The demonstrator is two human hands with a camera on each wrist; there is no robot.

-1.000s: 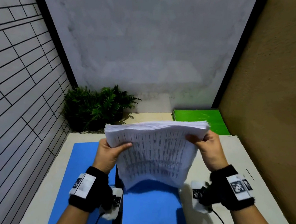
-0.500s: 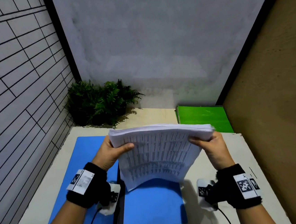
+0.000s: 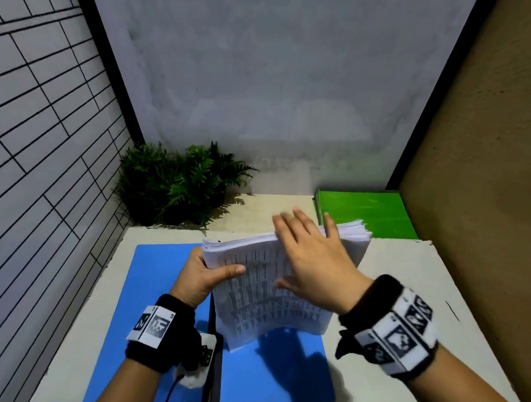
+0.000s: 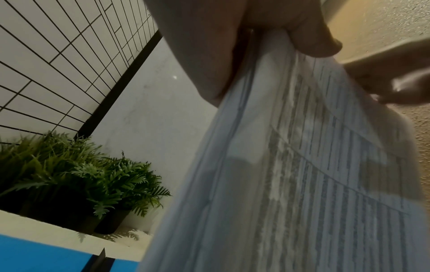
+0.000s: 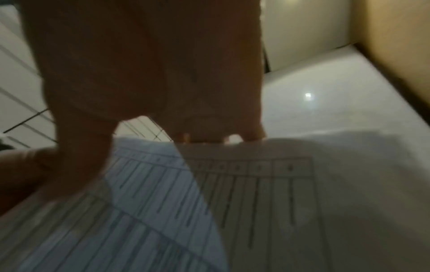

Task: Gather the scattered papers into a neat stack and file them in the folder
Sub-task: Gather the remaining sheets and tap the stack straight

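Papers (image 3: 267, 304) pinched by left hand (image 3: 200, 280) fingers (image 3: 229, 271).

I can read nothing here. The papers (image 3: 267, 298) carry rows of printed table lines, too blurred to make out, and the bands on my wrists either side of them show only black-and-white marker patterns (image 3: 401, 340).

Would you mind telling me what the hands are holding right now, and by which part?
The left hand grips the thick white stack of printed papers by its upper left edge; the right hand lies open against its front.
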